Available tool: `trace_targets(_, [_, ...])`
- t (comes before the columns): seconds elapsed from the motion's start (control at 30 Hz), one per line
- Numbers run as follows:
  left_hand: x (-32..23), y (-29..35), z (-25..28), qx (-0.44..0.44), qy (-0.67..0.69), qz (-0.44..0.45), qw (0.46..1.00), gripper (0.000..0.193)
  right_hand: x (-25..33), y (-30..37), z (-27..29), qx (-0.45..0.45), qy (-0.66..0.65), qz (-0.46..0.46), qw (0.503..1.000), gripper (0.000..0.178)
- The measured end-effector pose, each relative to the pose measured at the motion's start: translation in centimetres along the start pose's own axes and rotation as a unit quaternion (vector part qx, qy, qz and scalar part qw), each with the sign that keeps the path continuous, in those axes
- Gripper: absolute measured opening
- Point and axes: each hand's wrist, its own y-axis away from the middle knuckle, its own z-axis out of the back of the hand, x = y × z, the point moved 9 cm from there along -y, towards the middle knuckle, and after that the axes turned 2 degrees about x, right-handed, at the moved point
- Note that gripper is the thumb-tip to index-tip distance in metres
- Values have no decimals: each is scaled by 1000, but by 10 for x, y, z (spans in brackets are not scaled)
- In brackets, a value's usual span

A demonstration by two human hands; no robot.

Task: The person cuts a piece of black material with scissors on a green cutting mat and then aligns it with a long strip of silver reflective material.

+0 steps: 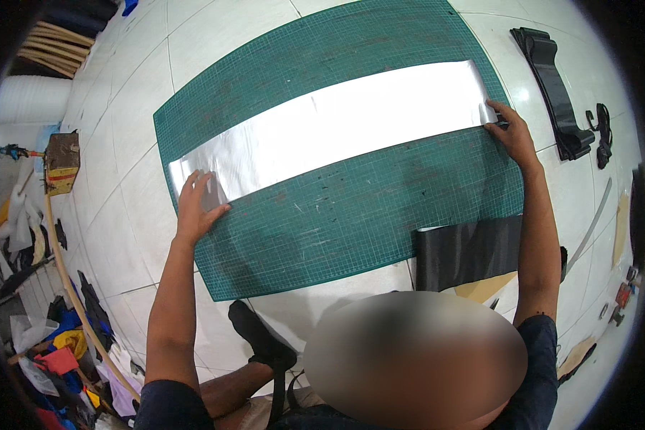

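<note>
A long, shiny silver sheet (337,122) lies across a green cutting mat (322,215), its left end nearer to me than its right. At the left end, my left hand (196,204) rests with fingers stretched on the sheet and the thumb spread by its near edge. My right hand (510,136) holds the right end, its index finger and thumb apart along the short edge, which curls slightly. The other fingers of that hand are partly hidden.
A folded black sheet (469,251) overlaps the mat's near right corner. Black strips (552,93) and a dark coiled cord (603,136) lie on the white tiles to the right. A wooden pole (68,279), a worn box (62,163) and mixed scraps (61,358) are on the left.
</note>
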Motion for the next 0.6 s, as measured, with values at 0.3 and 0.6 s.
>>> trace_targets(0.3, [23,3,-11,-6,27,18,999,77,10,-6,-5,14,25,27,999,40])
trace_targets(0.6, [23,-3,-10,15,17,14,1000,80,-2,-6,-5,0,25,21,999,39])
